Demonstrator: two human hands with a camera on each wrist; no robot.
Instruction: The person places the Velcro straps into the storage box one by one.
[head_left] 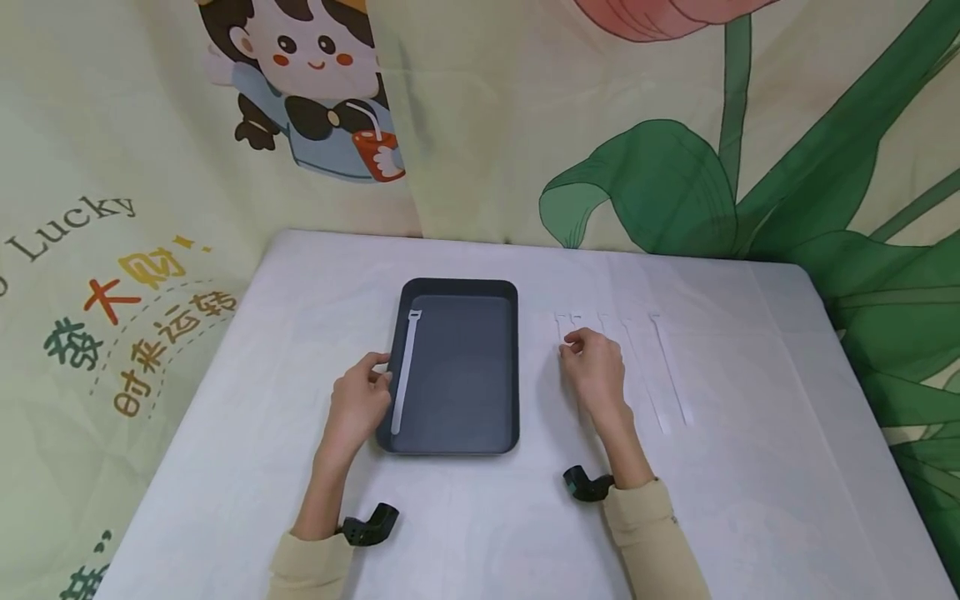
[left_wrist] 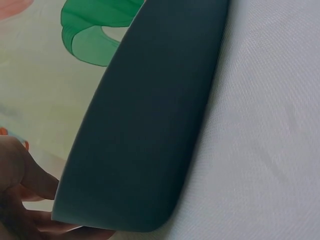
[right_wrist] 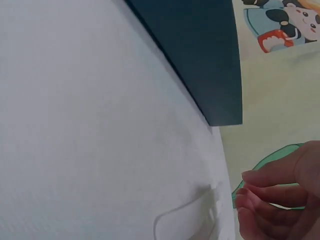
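A dark grey rectangular tray (head_left: 457, 375) lies on the table, with a white cable tie (head_left: 406, 375) lengthwise along its left side. At the tray's left wall is my left hand (head_left: 360, 400); in the left wrist view, thumb and fingers grip the rim. My right hand (head_left: 596, 371) hovers right of the tray, over a row of several pale cable ties (head_left: 671, 371). Its fingers bend loosely, and the right wrist view shows nothing between the fingertips (right_wrist: 247, 176). The hand partly hides the ties beneath it.
A white cloth covers the table (head_left: 757, 433). Behind it hangs a printed curtain (head_left: 480, 125) with a cartoon figure and green leaves. A black wrist camera (head_left: 371, 525) sits on the left wrist, another black camera (head_left: 588, 483) on the right.
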